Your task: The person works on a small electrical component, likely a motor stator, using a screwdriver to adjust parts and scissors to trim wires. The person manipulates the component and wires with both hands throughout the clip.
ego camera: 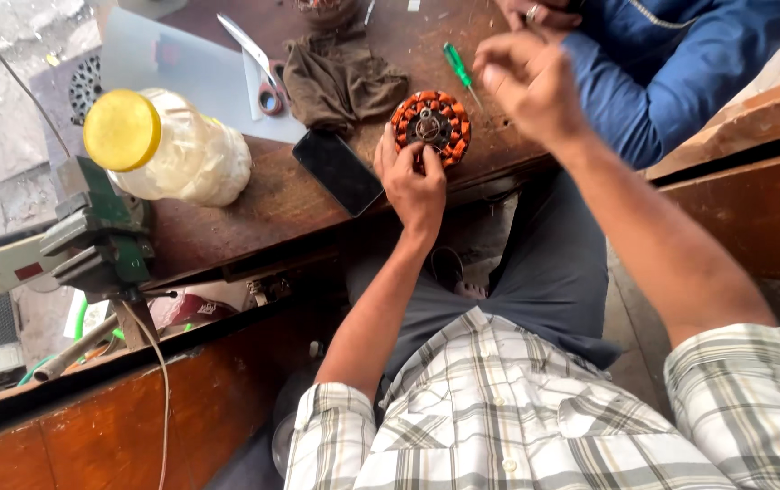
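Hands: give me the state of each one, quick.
Left hand: fingers rest on the copper-wound stator at the bench edge, holding it steady.
Right hand: raised above the bench, fingertips pinched together; anything between them is too small to tell.

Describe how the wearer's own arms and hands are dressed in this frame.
Both arms wear the short sleeves of a checked shirt in white, grey and olive lines, ending above the elbows. Below them the forearms are bare. The left hand and right hand wear no gloves, and no watch, ring or band shows on them. The ringed hand with the blue sleeve belongs to another person.
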